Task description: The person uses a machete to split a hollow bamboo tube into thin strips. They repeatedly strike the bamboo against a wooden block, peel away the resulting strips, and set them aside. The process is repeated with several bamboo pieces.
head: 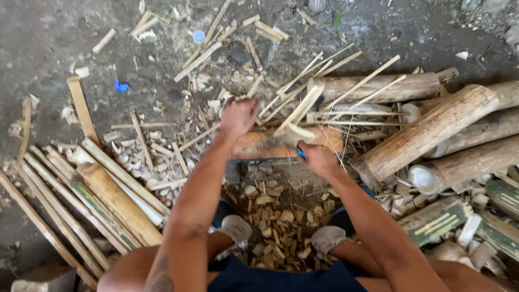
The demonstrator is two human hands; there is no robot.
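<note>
My left hand (pixel 238 115) is closed on the near ends of a bunch of thin bamboo strips (pixel 303 89) that fan out to the upper right. My right hand (pixel 318 159) grips a blue-handled blade (pixel 286 136), its flat end resting across the strips. Both hands work over an orange-brown wooden chopping block (pixel 257 146). My knees and white shoes frame a heap of small bamboo chips (pixel 275 216) just below the block.
Thick bamboo logs (pixel 432 130) lie stacked at the right. Long split bamboo slats (pixel 92 194) are piled at the left. Offcuts and shavings litter the dark ground (pixel 48 38), with a small blue object (pixel 121 86) and a blue cap (pixel 199 36).
</note>
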